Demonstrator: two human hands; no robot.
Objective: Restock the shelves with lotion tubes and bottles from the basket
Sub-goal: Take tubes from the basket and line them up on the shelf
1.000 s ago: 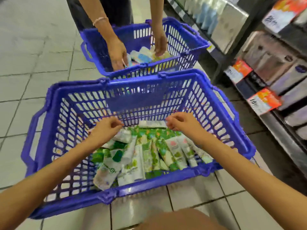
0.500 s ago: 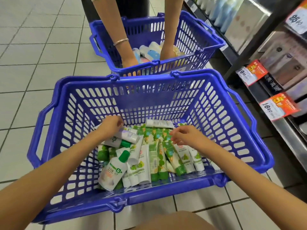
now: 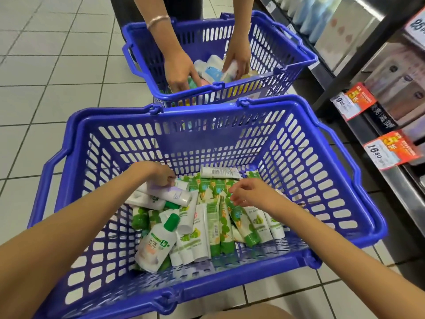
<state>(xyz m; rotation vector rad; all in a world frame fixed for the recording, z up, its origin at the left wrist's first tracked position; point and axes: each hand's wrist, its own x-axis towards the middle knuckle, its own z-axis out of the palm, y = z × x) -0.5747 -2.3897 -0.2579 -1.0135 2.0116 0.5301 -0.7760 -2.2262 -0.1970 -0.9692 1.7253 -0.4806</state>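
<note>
A blue basket (image 3: 340,157) on the tiled floor holds several green-and-white lotion tubes (image 3: 216,222) and a white bottle with a green cap (image 3: 156,245) lying at the near left. My left hand (image 3: 158,173) reaches into the far left of the pile and grips a white tube with a purple label (image 3: 174,194). My right hand (image 3: 248,192) hovers just above the green tubes at the middle right, fingers loosely curled and holding nothing. A white tube with a barcode (image 3: 218,172) lies against the far wall.
A second blue basket (image 3: 287,42) stands just beyond mine; another person's two hands (image 3: 181,70) sort pastel bottles in it. Shelves (image 3: 395,187) with boxed goods and orange price tags (image 3: 391,150) run along the right. Tiled floor lies to the left.
My left hand has closed on the white tube and raised it off the pile. My right hand has shifted slightly right and loosened above the green tubes. The other person's hands went deeper into their basket.
</note>
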